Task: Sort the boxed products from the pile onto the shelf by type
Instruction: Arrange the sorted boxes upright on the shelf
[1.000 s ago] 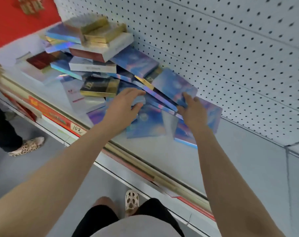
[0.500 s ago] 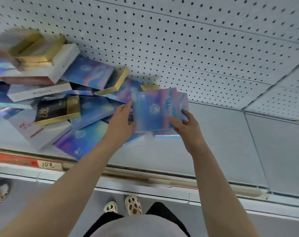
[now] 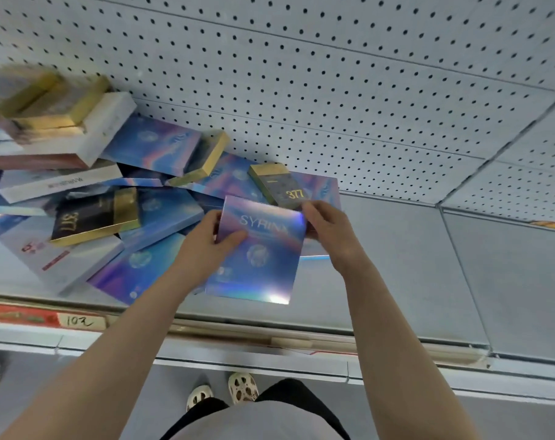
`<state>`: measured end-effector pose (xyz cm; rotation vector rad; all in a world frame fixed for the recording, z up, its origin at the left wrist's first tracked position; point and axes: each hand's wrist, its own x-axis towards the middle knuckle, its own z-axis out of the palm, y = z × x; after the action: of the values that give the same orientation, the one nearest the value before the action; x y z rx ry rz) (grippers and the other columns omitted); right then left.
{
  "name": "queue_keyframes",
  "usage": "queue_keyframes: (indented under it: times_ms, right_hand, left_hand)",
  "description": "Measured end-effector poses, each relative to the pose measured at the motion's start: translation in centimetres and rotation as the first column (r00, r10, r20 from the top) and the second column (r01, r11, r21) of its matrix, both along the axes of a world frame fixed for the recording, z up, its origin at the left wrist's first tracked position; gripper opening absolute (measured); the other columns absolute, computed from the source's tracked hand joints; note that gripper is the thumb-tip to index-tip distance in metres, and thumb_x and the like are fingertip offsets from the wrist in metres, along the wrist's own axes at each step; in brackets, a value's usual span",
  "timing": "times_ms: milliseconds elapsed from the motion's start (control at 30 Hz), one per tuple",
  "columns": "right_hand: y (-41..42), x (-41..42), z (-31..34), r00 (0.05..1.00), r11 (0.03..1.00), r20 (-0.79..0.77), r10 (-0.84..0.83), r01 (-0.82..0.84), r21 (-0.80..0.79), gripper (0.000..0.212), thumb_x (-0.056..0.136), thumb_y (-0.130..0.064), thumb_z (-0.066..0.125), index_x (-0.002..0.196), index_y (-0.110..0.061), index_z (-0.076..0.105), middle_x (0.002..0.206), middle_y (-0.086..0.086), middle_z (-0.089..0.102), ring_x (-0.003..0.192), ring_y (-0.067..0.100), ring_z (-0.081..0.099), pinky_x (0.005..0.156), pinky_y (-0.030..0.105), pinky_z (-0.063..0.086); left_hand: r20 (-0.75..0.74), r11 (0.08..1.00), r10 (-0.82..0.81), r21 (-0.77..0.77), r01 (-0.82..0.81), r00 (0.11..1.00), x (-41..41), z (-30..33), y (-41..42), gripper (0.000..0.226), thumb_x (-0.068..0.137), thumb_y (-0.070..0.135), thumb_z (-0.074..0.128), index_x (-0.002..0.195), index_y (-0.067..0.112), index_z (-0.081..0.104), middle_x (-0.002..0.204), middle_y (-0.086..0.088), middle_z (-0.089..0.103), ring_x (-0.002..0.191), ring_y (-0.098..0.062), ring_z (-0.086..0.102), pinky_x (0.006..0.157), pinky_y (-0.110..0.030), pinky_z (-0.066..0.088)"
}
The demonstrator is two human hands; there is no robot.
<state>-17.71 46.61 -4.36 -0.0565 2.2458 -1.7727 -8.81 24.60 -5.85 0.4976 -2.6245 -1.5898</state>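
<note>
The person is standing at the shelf [image 3: 397,281] with both arms reaching forward, and both hands are gripping 1 flat iridescent blue-purple box marked SYRINX [image 3: 257,255]. The left hand [image 3: 206,246] is grasping the box's left edge, thumb lying across the front face and fingers curling behind it. The right hand [image 3: 330,230] is pinching the box's upper right corner, fingers bending over the top edge. The box is tilting up off the shelf surface, its lower edge catching a bright glare, and it is sitting just right of the pile [image 3: 111,192].

The pile is sprawling along the left half of the shelf against the pegboard back panel [image 3: 333,90]. In it, several more iridescent blue boxes are lying overlapped at angles. A black-and-gold box printed 377 [image 3: 93,219] is lying on top of them at the left, and a second 377 box [image 3: 281,185] is leaning just behind the right hand's fingers. Gold boxes [image 3: 57,103] are stacking on a white box [image 3: 104,134] at the far left, though that corner is blurring, so I cannot tell exactly how many there are. A white box with red markings [image 3: 44,258] is lying at the front of the pile. A handwritten price tag [image 3: 79,320] is sitting on the shelf's front rail. Below, the person's light perforated shoes [image 3: 222,390] are showing on the grey floor.
</note>
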Motion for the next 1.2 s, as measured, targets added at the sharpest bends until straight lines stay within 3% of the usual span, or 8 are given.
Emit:
queue_keyframes:
  times_ms: [100, 233, 433, 567, 700, 833, 1000, 1200]
  right_hand:
    - [1.1, -2.9, -0.8, 0.959, 0.806, -0.206, -0.195, 0.276, 0.523, 0.049, 0.094, -0.041, 0.061, 0.132, -0.011, 0.053, 0.12, 0.012, 0.063, 0.109, 0.028, 0.058, 0.093, 0.037, 0.043]
    - [2.4, -5.0, -3.2, 0.988, 0.591, 0.054, -0.142, 0.041, 0.806, 0.078, 0.085, -0.066, 0.059, 0.127, -0.001, 0.046, 0.126, 0.019, 0.055, 0.118, 0.037, 0.051, 0.098, 0.043, 0.042]
    - [2.0, -5.5, -4.4, 0.959, 0.766, 0.091, -0.27, 0.156, 0.624, 0.073, 0.069, -0.055, 0.081, 0.113, -0.005, 0.051, 0.11, 0.013, 0.06, 0.102, 0.031, 0.061, 0.091, 0.044, 0.053]
    - [0.8, -5.8, -2.5, 0.883, 0.886, 0.15, -0.444, 0.407, 0.225, 0.064, 0.057, -0.025, 0.082, 0.109, -0.001, 0.052, 0.092, 0.01, 0.06, 0.072, 0.023, 0.059, 0.057, 0.029, 0.049]
    - [0.3, -5.2, -1.3, 0.79, 0.788, 0.137, -0.598, 0.611, -0.081, 0.041, 0.07, -0.016, 0.066, 0.109, -0.014, 0.052, 0.086, 0.007, 0.062, 0.062, 0.021, 0.057, 0.071, 0.034, 0.056]
    - [2.4, -2.5, -0.3, 0.724, 0.71, 0.054, -0.688, 0.686, -0.158, 0.02, 0.083, -0.025, 0.064, 0.102, -0.028, 0.057, 0.079, 0.0, 0.064, 0.065, 0.017, 0.057, 0.074, 0.034, 0.056]
    - [6.2, 2.8, 0.6, 0.677, 0.67, -0.001, -0.736, 0.728, -0.146, 0.011, 0.087, -0.036, 0.065, 0.095, -0.028, 0.064, 0.085, -0.004, 0.065, 0.076, 0.017, 0.059, 0.073, 0.037, 0.05]
    - [9.3, 11.3, 0.0, 0.63, 0.633, -0.066, -0.774, 0.774, -0.02, 0.017, 0.095, -0.036, 0.058, 0.098, -0.023, 0.067, 0.091, -0.004, 0.069, 0.084, 0.016, 0.061, 0.078, 0.035, 0.049]
  left_hand:
    - [-0.05, 0.995, 0.095, -0.014, -0.096, 0.994, 0.8, -0.3, -0.9, 0.021, 0.09, 0.033, 0.066, 0.101, 0.021, 0.053, 0.089, 0.004, 0.063, 0.081, -0.02, 0.059, 0.072, -0.035, 0.046]
    - [-0.064, 0.982, 0.163, 0.104, -0.156, 0.985, 1.7, -0.2, -2.0, 0.023, 0.092, 0.033, 0.063, 0.11, 0.021, 0.055, 0.098, 0.001, 0.064, 0.089, -0.022, 0.06, 0.073, -0.036, 0.046]
    - [-0.107, 0.987, 0.155, 0.05, -0.15, 0.982, 2.1, -0.3, -1.7, 0.019, 0.092, 0.03, 0.064, 0.106, 0.023, 0.051, 0.088, 0.006, 0.062, 0.079, -0.015, 0.058, 0.071, -0.039, 0.046]
    - [-0.107, 0.983, 0.169, 0.084, -0.16, 0.98, 2.0, -0.4, -1.6, 0.022, 0.091, 0.033, 0.064, 0.108, 0.023, 0.053, 0.093, -0.001, 0.065, 0.087, -0.026, 0.06, 0.079, -0.045, 0.049]
    - [-0.095, 0.965, 0.185, 0.205, -0.163, 0.978, 2.1, 0.2, -1.4, 0.026, 0.087, 0.04, 0.064, 0.11, 0.032, 0.056, 0.099, 0.0, 0.068, 0.095, -0.027, 0.064, 0.089, -0.052, 0.052]
    - [-0.079, 0.922, 0.203, 0.351, -0.164, 0.976, 2.2, 0.5, -1.9, 0.029, 0.075, 0.054, 0.063, 0.101, 0.043, 0.058, 0.104, -0.003, 0.07, 0.1, -0.034, 0.066, 0.092, -0.059, 0.051]
    - [-0.11, 0.883, 0.207, 0.45, -0.137, 0.972, 2.2, 0.4, -1.0, 0.007, 0.099, 0.03, 0.053, 0.098, 0.033, 0.06, 0.097, 0.005, 0.067, 0.092, -0.022, 0.061, 0.086, -0.047, 0.049]
    - [-0.055, 0.87, 0.067, 0.491, -0.031, 0.996, 2.5, -0.8, 1.2, 0.029, 0.078, 0.061, 0.059, 0.091, 0.036, 0.066, 0.104, 0.002, 0.068, 0.097, -0.023, 0.061, 0.097, -0.058, 0.045]
